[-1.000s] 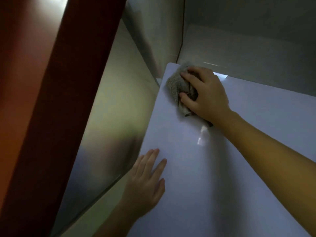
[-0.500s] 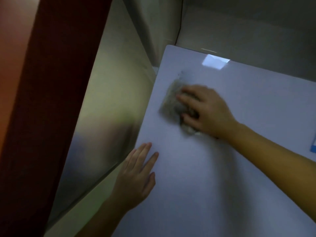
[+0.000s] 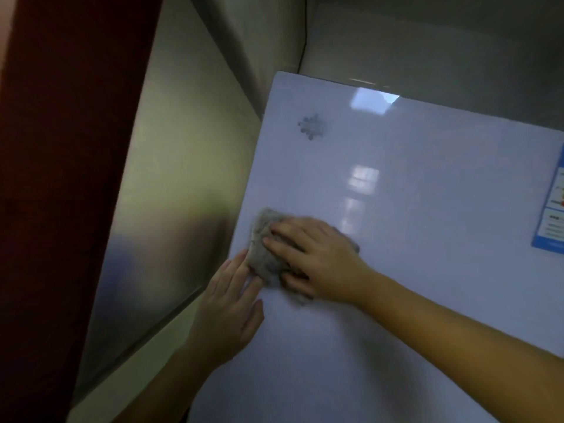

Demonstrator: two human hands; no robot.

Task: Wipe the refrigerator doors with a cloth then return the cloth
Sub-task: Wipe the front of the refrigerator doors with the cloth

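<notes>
A glossy white refrigerator door (image 3: 412,215) fills the right side of the view. My right hand (image 3: 314,261) grips a bunched grey cloth (image 3: 264,251) and presses it against the door near its left edge. My left hand (image 3: 227,309) lies flat on the door just below, its fingertips touching the cloth. A grey snowflake mark (image 3: 312,126) shows near the door's upper left corner.
A blue-edged label (image 3: 551,209) sticks to the door at the far right. A shiny metal side panel (image 3: 171,209) runs along the door's left edge. A dark red-brown frame (image 3: 55,178) stands at the far left. A grey wall (image 3: 427,41) rises behind.
My right hand has drawn the cloth down the door from the upper left corner to my left hand's fingertips, uncovering the snowflake mark. The view has tilted, bringing the label into sight.
</notes>
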